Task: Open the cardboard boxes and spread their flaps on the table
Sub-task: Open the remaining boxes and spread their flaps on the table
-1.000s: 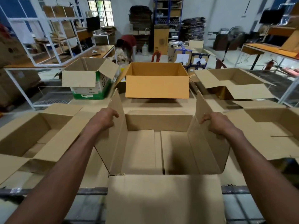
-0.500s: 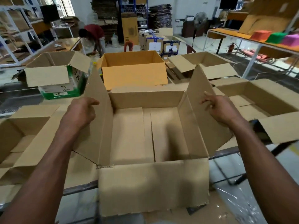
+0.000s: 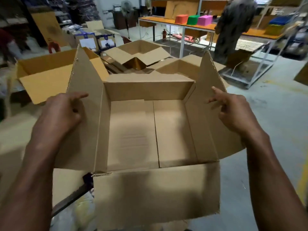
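An open brown cardboard box (image 3: 146, 130) fills the middle of the head view, held up off the table. Its near flap (image 3: 156, 195) hangs down toward me. My left hand (image 3: 61, 112) grips the upright left flap (image 3: 83, 90), thumb on the inner face. My right hand (image 3: 233, 110) grips the upright right flap (image 3: 208, 80), forefinger lying along it. The box is empty, and its bottom seam shows.
Other opened boxes lie behind: a yellowish one (image 3: 48, 77) at left, a flattened-flap one (image 3: 138, 52) behind centre. A person (image 3: 233, 25) stands by an orange table (image 3: 196, 27) with red, green and pink blocks. Bare concrete floor (image 3: 275, 130) is at right.
The view and the box have swung to the right, and the box has lifted past the table edge over the floor. Both hands keep their hold on the side flaps.
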Available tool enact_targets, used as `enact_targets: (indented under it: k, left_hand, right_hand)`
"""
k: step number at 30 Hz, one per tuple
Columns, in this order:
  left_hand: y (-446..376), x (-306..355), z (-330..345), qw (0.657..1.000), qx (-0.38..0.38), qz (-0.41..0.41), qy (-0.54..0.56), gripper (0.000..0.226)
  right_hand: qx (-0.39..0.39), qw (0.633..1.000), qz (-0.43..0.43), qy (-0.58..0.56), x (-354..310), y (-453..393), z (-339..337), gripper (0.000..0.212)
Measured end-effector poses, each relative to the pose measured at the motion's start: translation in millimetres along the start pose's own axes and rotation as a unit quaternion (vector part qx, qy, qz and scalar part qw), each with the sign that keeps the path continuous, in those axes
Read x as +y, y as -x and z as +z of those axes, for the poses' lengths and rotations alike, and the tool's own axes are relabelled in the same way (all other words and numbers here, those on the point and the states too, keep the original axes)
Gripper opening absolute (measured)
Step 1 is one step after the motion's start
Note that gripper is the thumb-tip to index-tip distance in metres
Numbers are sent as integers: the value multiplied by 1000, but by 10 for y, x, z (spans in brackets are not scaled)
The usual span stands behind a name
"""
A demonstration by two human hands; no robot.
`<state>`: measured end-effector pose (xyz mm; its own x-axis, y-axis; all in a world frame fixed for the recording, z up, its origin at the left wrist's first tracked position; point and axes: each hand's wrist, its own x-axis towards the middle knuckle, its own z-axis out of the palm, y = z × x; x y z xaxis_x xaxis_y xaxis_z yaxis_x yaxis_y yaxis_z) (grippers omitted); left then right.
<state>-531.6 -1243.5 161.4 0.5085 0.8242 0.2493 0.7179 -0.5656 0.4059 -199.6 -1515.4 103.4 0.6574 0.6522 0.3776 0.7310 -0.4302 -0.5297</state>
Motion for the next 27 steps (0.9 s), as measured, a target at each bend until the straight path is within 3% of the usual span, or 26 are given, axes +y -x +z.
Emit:
enact_targets:
  k: [7, 16, 20, 27]
  left_hand:
    - [279, 1137, 508, 995, -53, 77, 32, 81]
    - [1007, 2887, 1339, 967, -112, 208, 92, 66]
    - [1116, 3626, 1946, 952, -159, 242, 103, 69]
    - [895, 4611, 3201, 935, -223, 250, 112, 69]
  right_hand:
    - [37, 995, 84, 23, 850, 751, -1089, 66]
    - [61, 970, 208, 109, 2278, 1681, -2237, 72]
    - [70, 952, 265, 137, 2861, 1994, -2530, 68]
    - [125, 918, 368, 75, 4032, 2084, -2596, 66]
